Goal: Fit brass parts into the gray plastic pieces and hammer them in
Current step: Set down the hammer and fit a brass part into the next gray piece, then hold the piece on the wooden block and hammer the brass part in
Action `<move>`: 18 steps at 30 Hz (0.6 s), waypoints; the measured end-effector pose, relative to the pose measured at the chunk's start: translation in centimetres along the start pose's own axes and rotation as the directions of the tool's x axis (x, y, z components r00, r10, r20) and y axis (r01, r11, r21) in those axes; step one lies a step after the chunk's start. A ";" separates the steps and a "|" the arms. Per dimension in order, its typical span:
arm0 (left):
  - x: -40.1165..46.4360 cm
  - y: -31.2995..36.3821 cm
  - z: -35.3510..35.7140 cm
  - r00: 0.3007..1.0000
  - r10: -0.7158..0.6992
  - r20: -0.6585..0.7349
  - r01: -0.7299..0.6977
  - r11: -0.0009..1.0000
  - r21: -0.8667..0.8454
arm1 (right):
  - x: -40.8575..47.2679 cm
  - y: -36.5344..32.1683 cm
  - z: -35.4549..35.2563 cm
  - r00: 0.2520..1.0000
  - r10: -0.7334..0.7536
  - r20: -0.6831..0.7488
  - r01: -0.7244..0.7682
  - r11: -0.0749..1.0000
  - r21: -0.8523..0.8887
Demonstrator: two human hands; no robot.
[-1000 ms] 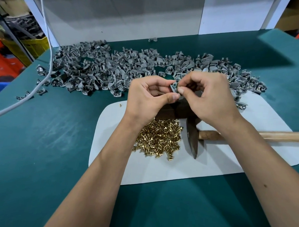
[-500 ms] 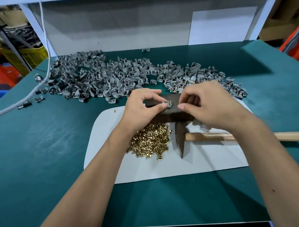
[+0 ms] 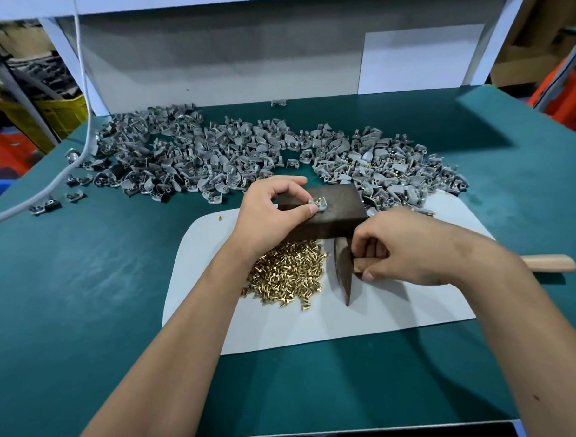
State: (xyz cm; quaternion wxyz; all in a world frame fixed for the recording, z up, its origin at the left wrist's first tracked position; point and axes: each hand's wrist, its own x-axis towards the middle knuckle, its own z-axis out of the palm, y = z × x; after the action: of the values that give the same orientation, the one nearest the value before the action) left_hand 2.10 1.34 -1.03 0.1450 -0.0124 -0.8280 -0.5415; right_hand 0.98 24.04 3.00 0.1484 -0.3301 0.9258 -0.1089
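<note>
A small gray plastic piece [image 3: 317, 206] with a brass part standing in it sits on top of a dark metal block [image 3: 333, 208]. My left hand [image 3: 273, 211] pinches this piece between thumb and forefinger and holds it on the block. My right hand [image 3: 407, 246] curls around the wooden handle of the hammer [image 3: 343, 273] close to its dark head, which lies on the white mat [image 3: 391, 312]. A heap of loose brass parts [image 3: 287, 274] lies on the mat just below my left wrist.
A wide spread of gray plastic pieces [image 3: 190, 158] covers the green table behind the block; those on the right [image 3: 391, 170] show brass in them. A white cable [image 3: 68, 162] hangs at the left. A few stray pieces [image 3: 46, 206] lie near the left edge.
Both hands came down from holding the piece in the air. My left hand set it on the block and stays on it. My right hand let go and took the hammer handle.
</note>
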 end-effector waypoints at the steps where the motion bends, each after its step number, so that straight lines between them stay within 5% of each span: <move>1: 0.0 0.0 0.0 1.000 -0.006 0.004 0.006 1.000 -0.005 | 0.0 0.0 -0.1 1.000 -0.012 0.005 0.012 1.000 -0.009; 6: 0.1 -0.1 0.1 0.999 -0.049 0.008 0.049 0.999 -0.015 | -1.0 0.5 -2.2 0.997 -0.068 -0.024 0.071 0.990 0.121; 12: 0.3 -0.1 -0.2 0.999 -0.034 0.015 0.034 0.999 0.006 | 0.6 -0.2 -4.7 0.938 -0.032 -0.346 0.144 0.942 0.303; 18: 0.2 -0.1 -0.3 0.999 -0.027 0.023 0.027 1.000 0.001 | 3.2 -1.5 -3.2 0.914 0.060 -0.400 -0.006 0.991 0.136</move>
State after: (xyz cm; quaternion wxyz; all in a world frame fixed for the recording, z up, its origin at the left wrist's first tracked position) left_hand 1.93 1.03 -0.92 0.1279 -0.0073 -0.8299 -0.5430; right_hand -1.67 21.21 5.80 -0.0223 -0.2743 0.9327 -0.2330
